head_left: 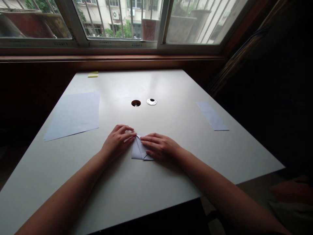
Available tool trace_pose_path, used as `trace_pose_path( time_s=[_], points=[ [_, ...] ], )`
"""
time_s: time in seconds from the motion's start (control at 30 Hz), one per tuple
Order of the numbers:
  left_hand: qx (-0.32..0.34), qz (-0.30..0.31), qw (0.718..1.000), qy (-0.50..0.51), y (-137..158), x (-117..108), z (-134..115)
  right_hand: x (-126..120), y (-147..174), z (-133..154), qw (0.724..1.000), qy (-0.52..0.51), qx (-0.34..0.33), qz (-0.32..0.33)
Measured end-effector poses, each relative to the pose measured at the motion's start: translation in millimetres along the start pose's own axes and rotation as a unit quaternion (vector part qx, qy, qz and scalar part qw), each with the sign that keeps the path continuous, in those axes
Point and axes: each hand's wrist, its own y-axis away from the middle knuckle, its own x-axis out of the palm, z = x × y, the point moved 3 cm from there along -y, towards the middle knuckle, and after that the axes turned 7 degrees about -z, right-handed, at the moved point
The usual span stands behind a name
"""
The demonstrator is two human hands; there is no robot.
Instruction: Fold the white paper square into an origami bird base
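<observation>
A small folded sheet of white paper (137,150) lies on the white table, with slanting creases and overlapping flaps. At its upper left corner, my left hand (120,138) pinches the edge between curled fingers and thumb. Across the right part of the same paper rests my right hand (162,146), its fingers stretched out and lying flat on the flap. The right hand hides the paper's right side.
A large white sheet (75,112) lies on the left of the table (171,182), and a narrow paper strip (212,116) on the right. Yellow sticky notes (93,74) sit at the far left edge. A round hole (136,103) and a metal ring (151,101) are mid-table.
</observation>
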Motion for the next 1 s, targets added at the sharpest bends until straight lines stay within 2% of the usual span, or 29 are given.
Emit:
trace_pose_path(
  time_s=[0.3, 0.63, 0.83, 1.0],
  points=[
    [-0.052, -0.004, 0.999, -0.004, 2, 4, 10, 1, 2, -1, 1.0, 0.004, -0.008, -0.006],
    [0.0, 0.025, 0.997, -0.067, -1, -1, 1, 2, 2, 0, 1.0, 0.001, -0.01, -0.007],
    [0.004, 0.014, 0.998, -0.055, -1, -7, 3, 2, 2, 0, 1.0, 0.0, -0.008, -0.001],
    [0.056, 0.029, 0.998, -0.031, 1, -8, 0, 2, 2, -1, 1.0, -0.001, -0.002, -0.003]
  ],
)
